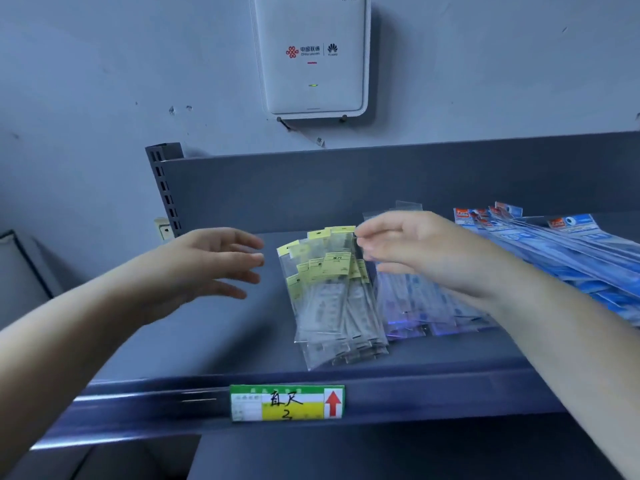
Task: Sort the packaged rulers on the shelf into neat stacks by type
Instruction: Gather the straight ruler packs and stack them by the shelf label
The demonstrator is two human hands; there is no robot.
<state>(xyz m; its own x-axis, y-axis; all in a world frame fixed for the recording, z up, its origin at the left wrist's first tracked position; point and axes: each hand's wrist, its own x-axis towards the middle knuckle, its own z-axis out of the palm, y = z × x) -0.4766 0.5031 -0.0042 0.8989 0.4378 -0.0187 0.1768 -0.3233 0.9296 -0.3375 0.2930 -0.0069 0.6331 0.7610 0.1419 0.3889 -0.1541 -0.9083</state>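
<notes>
Nearest, at 6 o'clock on the dark grey metal shelf (207,344) edge: a green, yellow and white paper price label (286,402) with a red arrow. Farther in, at 9 o'clock, left hand (204,265) with fingers spread loose, holding nothing, just beside a messy pile of clear ruler packs with yellow tags (334,299). At 3 o'clock, right hand (426,251), fingertips pinching the top of that pile. Under it, clear packs with blue rulers (415,306). Toward 2 o'clock, long blue ruler packs with red tags (554,244). Far back at 12 o'clock, a white plastic wifi box (313,53) on the wall.

A shop: metal display shelf (346,188) (price tag (287,402) clipped on) stocked with packaged rulers (332,292).
</notes>
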